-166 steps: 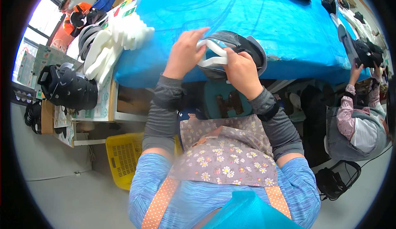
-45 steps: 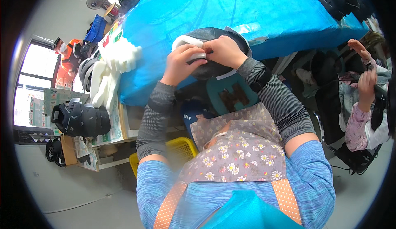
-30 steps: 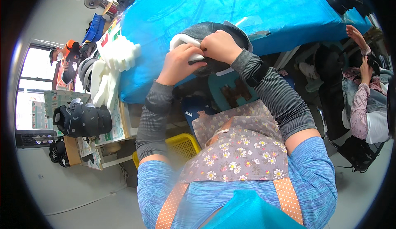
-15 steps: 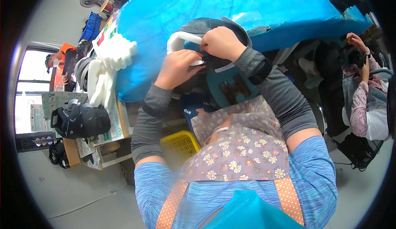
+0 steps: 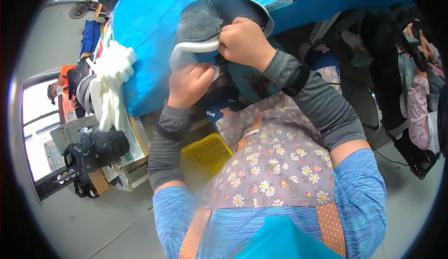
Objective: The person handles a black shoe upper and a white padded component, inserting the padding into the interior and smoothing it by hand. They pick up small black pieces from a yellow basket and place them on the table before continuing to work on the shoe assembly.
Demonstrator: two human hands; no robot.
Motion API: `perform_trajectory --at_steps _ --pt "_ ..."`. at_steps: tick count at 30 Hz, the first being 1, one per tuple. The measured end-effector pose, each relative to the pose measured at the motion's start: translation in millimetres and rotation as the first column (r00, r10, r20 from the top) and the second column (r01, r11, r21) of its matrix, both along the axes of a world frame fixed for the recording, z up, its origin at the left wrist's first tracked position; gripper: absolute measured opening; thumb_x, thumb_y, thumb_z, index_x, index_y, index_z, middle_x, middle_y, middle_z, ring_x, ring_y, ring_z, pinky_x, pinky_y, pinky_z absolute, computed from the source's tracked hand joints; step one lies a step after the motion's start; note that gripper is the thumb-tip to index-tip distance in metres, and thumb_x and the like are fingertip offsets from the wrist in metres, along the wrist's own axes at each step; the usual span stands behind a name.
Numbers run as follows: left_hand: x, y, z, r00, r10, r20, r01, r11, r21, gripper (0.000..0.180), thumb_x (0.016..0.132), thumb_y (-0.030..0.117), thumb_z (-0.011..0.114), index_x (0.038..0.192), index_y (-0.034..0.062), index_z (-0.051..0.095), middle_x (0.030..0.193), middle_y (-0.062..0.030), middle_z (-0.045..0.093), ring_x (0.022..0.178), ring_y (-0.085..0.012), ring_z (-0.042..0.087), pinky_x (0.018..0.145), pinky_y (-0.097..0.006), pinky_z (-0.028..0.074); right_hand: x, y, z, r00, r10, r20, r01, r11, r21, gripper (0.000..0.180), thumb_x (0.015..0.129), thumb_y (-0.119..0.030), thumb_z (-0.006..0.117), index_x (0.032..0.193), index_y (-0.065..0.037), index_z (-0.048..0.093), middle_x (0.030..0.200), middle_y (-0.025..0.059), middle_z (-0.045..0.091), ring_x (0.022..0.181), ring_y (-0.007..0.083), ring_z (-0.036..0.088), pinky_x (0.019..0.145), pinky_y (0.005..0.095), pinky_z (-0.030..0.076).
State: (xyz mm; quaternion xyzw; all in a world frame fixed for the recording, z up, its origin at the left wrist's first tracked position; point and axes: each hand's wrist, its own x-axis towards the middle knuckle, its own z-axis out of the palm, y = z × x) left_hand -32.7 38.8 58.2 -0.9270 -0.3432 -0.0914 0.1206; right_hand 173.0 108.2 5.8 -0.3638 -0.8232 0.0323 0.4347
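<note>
In front of me is a curved dark grey, soft-looking padded piece (image 5: 199, 21) with a pale rim on its far right side. A bent white foam strip (image 5: 198, 46) runs along its near edge. My left hand (image 5: 189, 85) is closed on the lower left end of the foam strip. My right hand (image 5: 246, 44) is pinched where the strip meets the grey piece, its knuckles up. The fingertips of both hands are partly hidden, as is the inside of the padded piece.
A blue-covered table (image 5: 149, 39) lies ahead. White foam strips (image 5: 109, 72) are piled at left, above black padded gear (image 5: 95, 149). A yellow plastic basket (image 5: 210, 149) stands below my left forearm. A co-worker's sleeve (image 5: 419, 114) shows at right; a person in orange (image 5: 65, 72) is far left.
The padded piece has moved slightly left and tilted, so more of its grey face shows. My right hand has moved left and nearer along the strip; the left has lowered slightly.
</note>
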Motion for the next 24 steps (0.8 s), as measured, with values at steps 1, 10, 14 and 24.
perform_trajectory --at_steps 1,10,14,24 --pt "0 -1 -2 1.0 -0.009 0.009 0.009 0.999 0.032 0.023 0.076 0.02 0.08 0.095 0.0127 0.068 0.096 0.0006 0.072 0.076 -0.0204 0.067 0.065 -0.033 0.051 0 0 -2 1.0 -0.005 -0.007 0.005 1.0 -0.01 0.015 0.077 -0.021 0.071 0.07 -0.009 0.075 0.072 0.0066 0.07 0.066 0.0225 0.065 0.075 0.0332 0.051" --pt "7 -9 -4 0.972 0.13 0.196 -0.122 0.991 -0.052 0.046 0.071 0.025 0.087 0.111 0.0134 0.068 0.1 -0.003 0.073 0.082 -0.0234 0.07 0.069 -0.034 0.054 -1 1 -7 0.998 0.036 0.044 -0.038 0.998 0.051 0.014 0.074 -0.021 0.068 0.063 -0.012 0.072 0.067 0.0036 0.068 0.063 0.0213 0.063 0.073 0.0318 0.048" --pt "23 -7 6 0.977 0.146 0.156 -0.137 0.988 -0.067 0.045 0.074 0.014 0.079 0.117 0.0197 0.068 0.105 -0.0011 0.071 0.083 -0.0242 0.069 0.067 -0.035 0.054 -2 2 -8 0.997 0.053 0.058 -0.055 0.998 0.034 0.014 0.074 -0.021 0.068 0.063 -0.012 0.072 0.068 0.0046 0.069 0.064 0.0215 0.064 0.073 0.0319 0.048" --pt "16 -6 12 0.987 0.157 0.046 -0.142 0.963 -0.23 0.036 0.067 -0.001 0.068 0.1 0.0116 0.067 0.1 -0.0047 0.068 0.094 -0.0313 0.065 0.092 -0.043 0.053 -2 6 -3 1.0 0.024 -0.003 -0.024 1.0 -0.017 0.015 0.072 -0.018 0.068 0.061 -0.008 0.069 0.066 0.0055 0.065 0.063 0.0247 0.062 0.073 0.0343 0.05"
